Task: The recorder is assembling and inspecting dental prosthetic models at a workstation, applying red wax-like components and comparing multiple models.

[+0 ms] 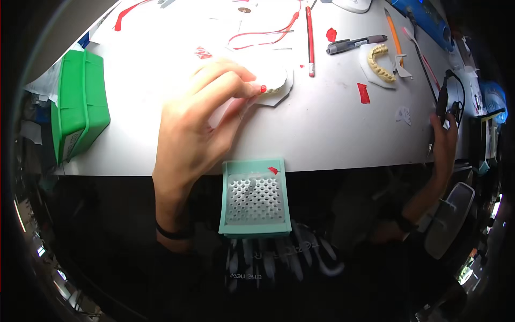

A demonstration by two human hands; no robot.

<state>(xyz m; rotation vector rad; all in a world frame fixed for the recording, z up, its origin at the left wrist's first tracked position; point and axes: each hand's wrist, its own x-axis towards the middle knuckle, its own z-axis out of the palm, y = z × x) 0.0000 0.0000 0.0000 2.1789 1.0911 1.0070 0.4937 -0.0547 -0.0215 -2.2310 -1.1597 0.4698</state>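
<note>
My left hand [201, 104] reaches over the table with thumb and index finger pinched on a small red wax piece [263, 89]. That piece is right at the teeth of a white dental cast [279, 88], partly hidden behind my fingers. Far off at the right edge, my right hand [444, 142] is closed around a black corded pen-shaped handpiece [442, 103], its tip pointing down. A second dental cast with a yellowish tooth arch [380, 63] lies on the table between the hands, farther back.
A teal tray with a perforated metal plate [255, 198] juts from the table's near edge. A green bin [86, 102] stands left. Toward the back lie a red pencil [310, 40], a grey pen [354, 44], an orange-handled tool [393, 32] and red wax scraps [363, 93].
</note>
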